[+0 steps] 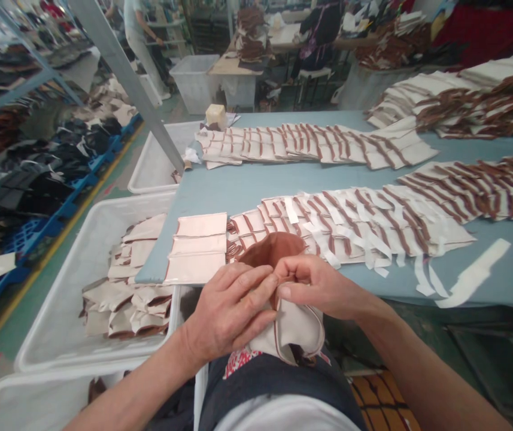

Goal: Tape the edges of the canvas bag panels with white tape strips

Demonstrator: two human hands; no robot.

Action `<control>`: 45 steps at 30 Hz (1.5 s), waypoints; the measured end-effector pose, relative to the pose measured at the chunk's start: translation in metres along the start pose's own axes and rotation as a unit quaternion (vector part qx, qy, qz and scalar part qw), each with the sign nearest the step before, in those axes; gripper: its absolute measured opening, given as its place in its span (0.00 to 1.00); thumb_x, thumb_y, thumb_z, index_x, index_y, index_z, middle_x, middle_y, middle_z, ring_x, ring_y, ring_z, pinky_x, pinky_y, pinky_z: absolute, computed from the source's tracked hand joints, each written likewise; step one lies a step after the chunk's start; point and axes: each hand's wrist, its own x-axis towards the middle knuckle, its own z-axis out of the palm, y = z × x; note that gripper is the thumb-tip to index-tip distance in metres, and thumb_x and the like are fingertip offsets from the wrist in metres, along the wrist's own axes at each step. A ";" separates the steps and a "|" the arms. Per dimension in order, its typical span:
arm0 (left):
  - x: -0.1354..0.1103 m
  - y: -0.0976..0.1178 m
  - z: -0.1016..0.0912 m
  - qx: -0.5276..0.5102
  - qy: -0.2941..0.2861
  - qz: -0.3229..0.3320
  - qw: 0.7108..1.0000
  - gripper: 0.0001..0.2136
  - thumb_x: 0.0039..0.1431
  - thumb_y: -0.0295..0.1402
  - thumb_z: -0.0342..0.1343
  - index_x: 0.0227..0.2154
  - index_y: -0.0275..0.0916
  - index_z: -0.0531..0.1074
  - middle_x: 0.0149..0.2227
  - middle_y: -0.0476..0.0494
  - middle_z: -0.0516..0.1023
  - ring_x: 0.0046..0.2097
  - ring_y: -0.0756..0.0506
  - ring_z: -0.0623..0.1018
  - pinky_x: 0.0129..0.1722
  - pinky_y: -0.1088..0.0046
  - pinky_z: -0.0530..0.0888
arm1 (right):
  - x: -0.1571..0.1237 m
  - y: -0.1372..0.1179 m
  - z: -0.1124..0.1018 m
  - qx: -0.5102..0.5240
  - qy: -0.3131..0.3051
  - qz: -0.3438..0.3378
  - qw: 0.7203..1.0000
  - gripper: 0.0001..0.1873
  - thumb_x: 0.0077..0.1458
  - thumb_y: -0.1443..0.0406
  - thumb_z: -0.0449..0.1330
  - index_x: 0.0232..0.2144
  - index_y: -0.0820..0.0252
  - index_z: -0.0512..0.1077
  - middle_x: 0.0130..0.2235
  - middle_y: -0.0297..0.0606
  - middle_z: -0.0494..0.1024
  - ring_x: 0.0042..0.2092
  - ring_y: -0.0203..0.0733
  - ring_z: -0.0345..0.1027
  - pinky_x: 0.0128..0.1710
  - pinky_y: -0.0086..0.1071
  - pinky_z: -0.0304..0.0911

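Both hands are together at the near edge of the table, on a sewn cream-and-brown leather-like piece (299,329). Its brown side folds up behind the fingers and its cream side hangs in front of my body. My left hand (236,305) lies across the left of the piece, fingers closed on it. My right hand (323,284) pinches the edge between thumb and curled fingers, right beside the left fingertips. Just beyond lies an overlapping row of similar pieces (350,230) with white strips (370,239) over it. Flat cream pieces (197,245) lie at the table's left corner.
The blue tabletop (220,191) also bears a farther row of pieces (305,143) and a yellowish block (215,115). A white bin (27,353) with cream pieces stands at left. A grey metal post (134,90) rises by the table's left edge. People work farther back.
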 end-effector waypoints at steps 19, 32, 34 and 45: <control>0.015 0.006 -0.007 -0.279 0.031 -0.112 0.953 0.09 0.68 0.24 0.54 0.46 0.37 0.75 0.37 0.44 0.81 0.41 0.47 0.77 0.46 0.67 0.71 | -0.021 -0.013 -0.003 -0.249 0.070 -0.191 0.947 0.10 0.64 0.67 0.56 0.29 0.59 0.70 0.27 0.29 0.70 0.29 0.32 0.61 0.31 0.27 0.55; 0.043 -0.010 -0.043 -0.374 -0.189 -0.237 0.876 0.06 0.65 0.30 0.59 0.34 0.35 0.78 0.31 0.52 0.79 0.33 0.52 0.74 0.36 0.78 0.67 | -0.027 -0.022 0.004 -0.337 0.050 -0.200 0.918 0.08 0.62 0.73 0.56 0.32 0.59 0.71 0.31 0.30 0.75 0.33 0.33 0.66 0.36 0.28 0.56; 0.046 -0.015 -0.044 -0.400 -0.236 -0.251 0.849 0.08 0.66 0.33 0.58 0.35 0.34 0.78 0.31 0.51 0.78 0.32 0.52 0.73 0.33 0.78 0.66 | -0.027 -0.024 0.005 -0.371 0.053 -0.211 0.903 0.07 0.62 0.72 0.56 0.32 0.59 0.71 0.32 0.31 0.76 0.34 0.35 0.68 0.36 0.29 0.56; 0.058 -0.020 -0.040 -0.367 -0.338 -0.214 0.840 0.13 0.65 0.35 0.54 0.25 0.37 0.66 0.23 0.56 0.62 0.27 0.53 0.63 0.27 0.75 0.56 | -0.033 -0.032 0.006 -0.432 0.043 -0.167 0.885 0.10 0.67 0.70 0.53 0.35 0.58 0.72 0.34 0.34 0.78 0.37 0.39 0.70 0.38 0.32 0.59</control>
